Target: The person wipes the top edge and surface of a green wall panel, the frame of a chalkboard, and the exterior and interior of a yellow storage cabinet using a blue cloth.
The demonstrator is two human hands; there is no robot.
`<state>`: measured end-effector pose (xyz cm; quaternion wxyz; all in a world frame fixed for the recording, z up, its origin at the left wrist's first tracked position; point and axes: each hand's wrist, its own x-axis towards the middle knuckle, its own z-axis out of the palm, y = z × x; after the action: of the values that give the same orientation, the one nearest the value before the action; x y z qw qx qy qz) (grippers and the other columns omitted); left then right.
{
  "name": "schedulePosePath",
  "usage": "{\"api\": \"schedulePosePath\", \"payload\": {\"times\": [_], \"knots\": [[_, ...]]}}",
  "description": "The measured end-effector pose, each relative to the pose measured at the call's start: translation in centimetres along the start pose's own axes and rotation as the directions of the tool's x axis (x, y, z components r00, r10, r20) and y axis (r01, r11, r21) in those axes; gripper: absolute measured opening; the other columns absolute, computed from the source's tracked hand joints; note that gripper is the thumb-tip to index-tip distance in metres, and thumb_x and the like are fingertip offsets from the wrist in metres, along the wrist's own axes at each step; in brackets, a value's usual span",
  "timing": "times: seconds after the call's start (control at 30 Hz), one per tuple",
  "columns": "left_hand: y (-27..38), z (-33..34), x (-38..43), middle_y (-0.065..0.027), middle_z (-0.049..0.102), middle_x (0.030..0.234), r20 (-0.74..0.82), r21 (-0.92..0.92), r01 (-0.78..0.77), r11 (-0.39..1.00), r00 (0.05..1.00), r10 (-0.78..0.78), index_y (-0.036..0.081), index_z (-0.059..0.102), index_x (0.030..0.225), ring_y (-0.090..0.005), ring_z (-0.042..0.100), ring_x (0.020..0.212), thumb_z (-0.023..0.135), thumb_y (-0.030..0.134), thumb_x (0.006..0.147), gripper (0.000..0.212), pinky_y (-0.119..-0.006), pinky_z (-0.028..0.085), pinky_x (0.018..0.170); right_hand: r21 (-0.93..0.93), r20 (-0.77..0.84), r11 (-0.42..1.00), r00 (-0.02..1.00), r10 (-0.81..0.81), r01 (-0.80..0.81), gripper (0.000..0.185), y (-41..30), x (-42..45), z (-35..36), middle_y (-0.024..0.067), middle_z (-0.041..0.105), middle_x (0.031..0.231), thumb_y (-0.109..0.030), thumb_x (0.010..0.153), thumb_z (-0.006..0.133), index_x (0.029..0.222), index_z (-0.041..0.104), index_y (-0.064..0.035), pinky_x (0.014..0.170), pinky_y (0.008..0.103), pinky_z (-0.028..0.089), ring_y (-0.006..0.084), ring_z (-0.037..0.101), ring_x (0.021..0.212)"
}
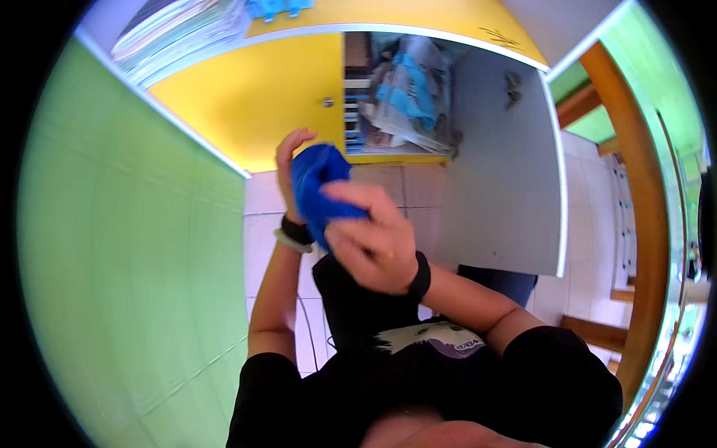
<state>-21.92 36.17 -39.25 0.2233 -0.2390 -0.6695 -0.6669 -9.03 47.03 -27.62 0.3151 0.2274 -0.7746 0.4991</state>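
A blue cloth (316,179), folded or bunched, is between my two hands in front of the yellow cabinet. My left hand (287,168) is behind and along its left side, with the fingertips raised beyond its top edge; the cloth hides the palm. The lower right part of the cloth is pinched between the thumb and fingers of my right hand (378,238), which is slightly blurred. Black bands circle both wrists, and a pale band sits beside the one on my left wrist.
A yellow cabinet door (252,106) is closed at left; the grey door (504,168) stands open at right. Inside the cabinet lie plastic bags (411,95). Stacked papers (179,39) rest on top. A green wall (134,235) borders the left, and a wooden beam (644,224) the right.
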Motion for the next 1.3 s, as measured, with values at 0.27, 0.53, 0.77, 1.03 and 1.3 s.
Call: {"api": "schedulePosePath", "payload": {"times": [0.27,0.53,0.77,1.03,1.3], "knots": [[10.4,0.8,4.0,-0.0072,0.068,0.103,0.755,-0.171,0.014,0.985,0.644,0.122,0.009,0.063,0.113,-0.0209,0.068,0.087,0.08,0.013,0.075,0.042,-0.029,0.052,0.077,0.263,-0.007,0.965,1.0,0.005,-0.003,0.008,-8.4,-2.1,-9.6,0.0191,0.065,0.102,-0.005,0.084,0.066,0.087,0.066,0.0021,0.062,0.0318,0.053,0.0274,0.066,0.074],[19.7,9.1,4.7,-0.0061,0.058,0.097,0.753,-0.625,0.124,0.771,0.359,0.552,0.024,0.064,0.126,-0.0207,0.062,0.08,0.077,0.025,0.08,0.048,-0.028,0.051,0.068,-0.254,-0.418,0.966,0.896,-0.152,0.046,0.019,-11.8,-5.3,-21.2,0.008,0.064,0.087,-0.023,0.084,0.072,0.076,0.061,-0.0101,0.049,0.0277,0.042,0.0151,0.056,0.057],[18.8,16.0,2.0,-0.0069,0.057,0.097,0.758,-0.368,-0.319,0.873,0.44,0.481,0.024,0.071,0.111,-0.0243,0.062,0.082,0.072,0.01,0.079,0.035,-0.032,0.051,0.065,-0.283,0.256,0.959,0.965,0.055,0.02,0.022,-5.2,-5.1,-28.3,0.0147,0.069,0.109,0.0,0.063,0.074,0.085,0.074,-0.0031,0.059,0.0331,0.05,0.0252,0.07,0.08],[16.3,20.8,5.4,-0.012,0.057,0.103,0.779,-0.046,-0.387,0.921,0.563,0.276,0.01,0.069,0.107,-0.0318,0.061,0.088,0.069,0.007,0.08,0.027,-0.038,0.051,0.073,-0.304,0.219,0.951,0.975,0.021,0.048,0.037,4.4,-1.2,-32.4,0.0139,0.065,0.117,0.011,0.071,0.061,0.1,0.075,-0.0072,0.085,0.0373,0.051,0.0282,0.063,0.101],[10.7,28.1,12.7,-0.0154,0.063,0.1,0.762,0.037,-0.22,0.975,0.637,0.115,0.004,0.064,0.116,-0.0296,0.064,0.09,0.062,0.013,0.086,0.031,-0.035,0.05,0.082,-0.219,-0.027,0.962,0.986,0.164,-0.166,0.036,14.7,4.9,-34.6,0.0125,0.063,0.11,0.005,0.084,0.049,0.111,0.069,-0.0072,0.087,0.031,0.05,0.0252,0.064,0.096]]}}
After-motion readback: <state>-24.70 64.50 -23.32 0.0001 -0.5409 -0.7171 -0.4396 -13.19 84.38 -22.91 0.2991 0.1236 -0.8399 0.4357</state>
